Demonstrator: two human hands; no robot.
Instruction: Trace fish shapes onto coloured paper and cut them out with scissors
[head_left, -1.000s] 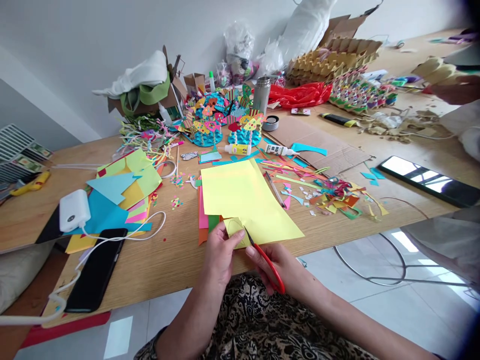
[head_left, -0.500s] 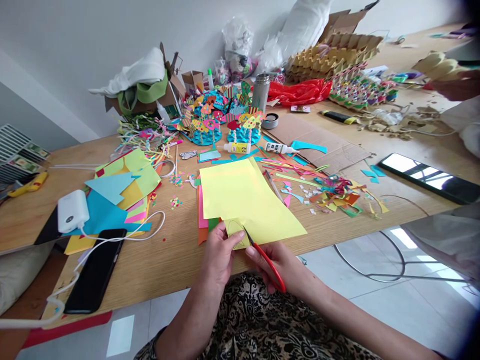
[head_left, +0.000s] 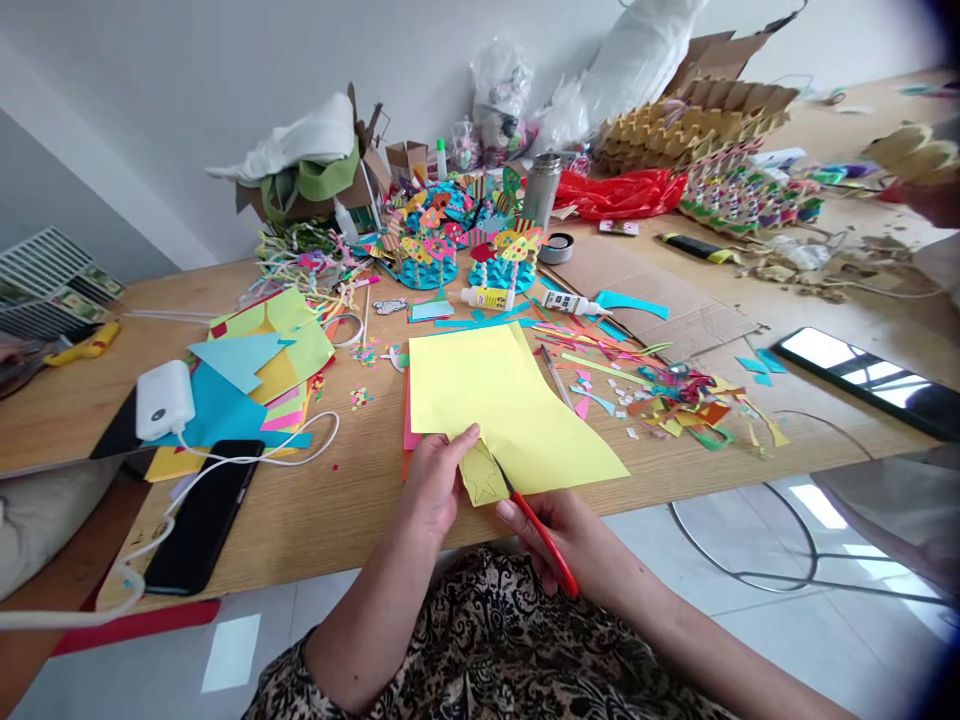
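A large sheet of yellow paper (head_left: 495,385) lies over the table's near edge, with a pencilled outline on its lower flap (head_left: 484,476). My left hand (head_left: 436,480) pinches that flap between thumb and fingers. Red-handled scissors (head_left: 541,535) are in my right hand (head_left: 559,530), their dark blades reaching into the paper beside the outline. Pink and orange sheets (head_left: 412,400) peek out under the yellow one at its left side.
Coloured paper sheets (head_left: 247,350), a white power bank (head_left: 165,400) and a black phone (head_left: 202,520) are at left. Paper fish on blue stands (head_left: 502,265), glue bottles (head_left: 491,298) and a steel flask (head_left: 541,190) stand behind. Scraps (head_left: 686,390) and another phone (head_left: 862,380) lie right.
My left thumb has shifted up the flap, uncovering more of the pencilled outline. The flap looks turned and the blades sit along its right side. The camera view has swung slightly left.
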